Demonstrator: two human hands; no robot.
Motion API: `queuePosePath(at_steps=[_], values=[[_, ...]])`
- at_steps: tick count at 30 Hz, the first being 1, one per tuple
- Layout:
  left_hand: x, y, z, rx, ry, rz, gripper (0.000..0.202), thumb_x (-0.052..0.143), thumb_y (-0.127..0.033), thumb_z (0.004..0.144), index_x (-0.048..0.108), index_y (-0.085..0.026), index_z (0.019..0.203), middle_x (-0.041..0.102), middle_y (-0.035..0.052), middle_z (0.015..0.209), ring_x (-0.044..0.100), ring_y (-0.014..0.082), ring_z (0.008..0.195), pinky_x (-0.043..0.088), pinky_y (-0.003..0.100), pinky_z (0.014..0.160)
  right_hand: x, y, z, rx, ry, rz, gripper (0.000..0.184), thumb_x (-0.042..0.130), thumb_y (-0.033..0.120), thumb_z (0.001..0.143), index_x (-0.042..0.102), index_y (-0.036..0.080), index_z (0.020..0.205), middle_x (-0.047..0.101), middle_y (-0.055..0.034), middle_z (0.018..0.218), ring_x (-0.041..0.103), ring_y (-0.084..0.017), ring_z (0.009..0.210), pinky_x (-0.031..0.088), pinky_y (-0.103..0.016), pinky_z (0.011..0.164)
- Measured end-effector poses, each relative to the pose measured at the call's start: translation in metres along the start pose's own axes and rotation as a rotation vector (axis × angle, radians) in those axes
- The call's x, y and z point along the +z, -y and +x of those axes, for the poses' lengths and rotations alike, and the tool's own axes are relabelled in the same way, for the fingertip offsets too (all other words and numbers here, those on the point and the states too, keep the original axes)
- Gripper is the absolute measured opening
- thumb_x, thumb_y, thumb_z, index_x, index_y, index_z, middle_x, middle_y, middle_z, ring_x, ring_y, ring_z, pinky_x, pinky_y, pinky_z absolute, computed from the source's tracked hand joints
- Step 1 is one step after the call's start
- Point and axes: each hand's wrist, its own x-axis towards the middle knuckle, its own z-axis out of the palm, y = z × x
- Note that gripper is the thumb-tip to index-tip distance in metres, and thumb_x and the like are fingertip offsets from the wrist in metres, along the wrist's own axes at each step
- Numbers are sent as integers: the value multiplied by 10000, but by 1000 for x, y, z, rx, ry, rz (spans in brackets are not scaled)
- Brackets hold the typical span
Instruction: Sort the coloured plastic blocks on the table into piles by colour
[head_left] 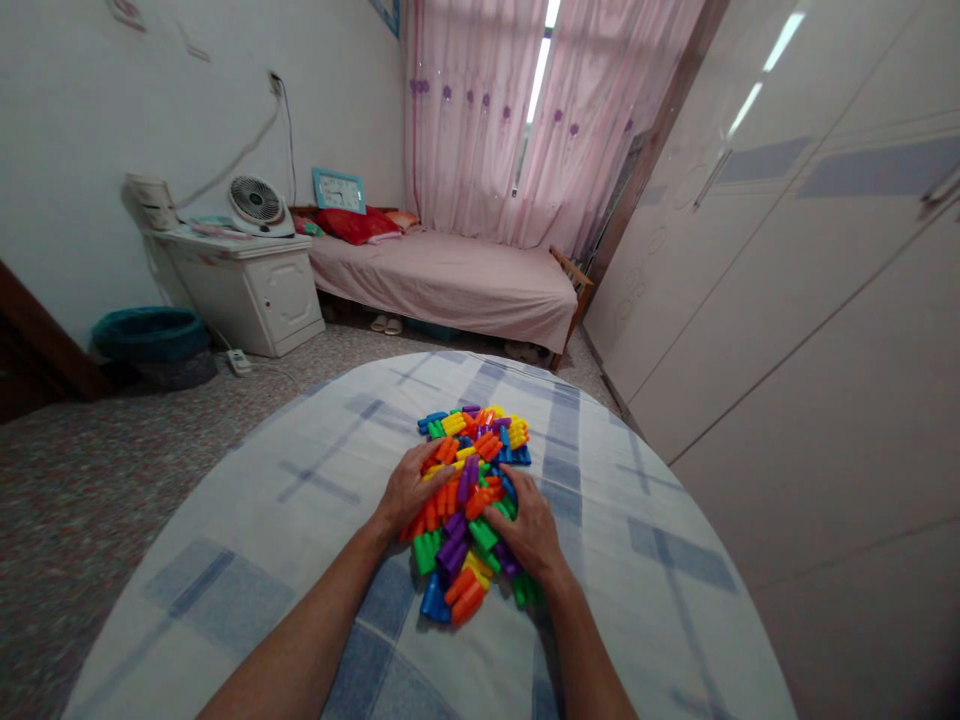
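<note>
A heap of plastic building blocks (454, 540) in orange, yellow, green, purple and blue lies on the cloth-covered table (315, 600). The pieces look like small joined tubes with tapered ends. Cupped against the heap's left side is my left hand (409, 488), thumb and fingers apart, touching orange and yellow blocks. My right hand (529, 525) lies over the right side, its thumb by an orange and a green block and its fingers spread near blue ones. Neither hand has a block lifted from the heap. Some fingertips are hidden among the pieces.
The round table has a blue-and-white checked cloth. Beyond it stand a bed (450, 265), a white cabinet (289, 300) with a fan (257, 200), and a lined bin (154, 335). A tall wardrobe (787, 380) rises on the right.
</note>
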Motion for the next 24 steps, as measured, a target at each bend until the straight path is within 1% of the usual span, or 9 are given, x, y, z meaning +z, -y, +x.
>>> queuePosePath(at_steps=[2,4,7,10,14,17,20,22,24], values=[[1,-1,-1,-26,-16,7,510,578,-476,778,578,-178,1192,605,93,1196,542,228,1131,400,373,1004,1,3,1,36,-64,49,467,606,380,756,574,212,1190,614,-73,1150,573,-225,1060,430,-372,939],[1,-1,-1,-42,-41,3,446,578,-453,782,610,-187,1137,629,78,1155,568,217,1092,422,359,977,1,5,2,87,-132,125,370,577,383,780,622,200,1099,647,-67,1087,596,-215,1011,438,-359,924],[2,0,0,-50,-67,-16,328,544,-398,807,643,-192,1043,668,58,1063,608,195,1010,453,335,929,-1,9,3,183,-184,275,344,565,423,791,648,194,1032,679,-51,1006,619,-210,935,461,-355,882],[2,0,0,-64,-87,-26,279,518,-357,817,654,-186,990,686,52,1000,627,185,949,471,320,888,-4,15,4,242,-207,449,388,579,426,781,628,194,1088,680,-48,1014,619,-208,943,470,-365,885],[2,1,1,-82,-86,-23,292,504,-357,823,652,-182,1004,682,57,1016,629,189,954,480,316,871,-8,25,4,184,-137,602,477,599,393,776,557,216,1218,640,-66,1150,594,-214,1057,457,-385,938],[3,3,1,-82,-78,-29,313,495,-376,828,650,-182,1018,680,61,1014,628,192,954,482,326,875,-9,37,2,96,-51,520,500,600,361,783,526,240,1262,580,-70,1257,560,-218,1125,435,-396,971],[3,3,1,-89,-78,-62,329,494,-398,827,651,-185,1022,682,62,1011,625,196,958,481,338,884,-7,53,-2,-70,19,269,508,640,320,749,544,255,1243,550,-59,1294,478,-234,1218,342,-438,1051],[3,3,2,-95,-82,-92,339,496,-413,824,654,-183,1016,682,63,1016,624,197,963,478,340,893,-4,67,-8,-193,124,101,557,690,318,705,546,266,1240,530,-57,1318,395,-255,1287,261,-477,1089],[2,2,2,-93,-90,-111,346,492,-420,824,658,-176,1005,683,65,1018,624,194,963,472,335,904,1,80,-15,-289,253,-35,643,750,367,640,540,286,1243,499,-57,1352,317,-287,1334,198,-520,1099]])
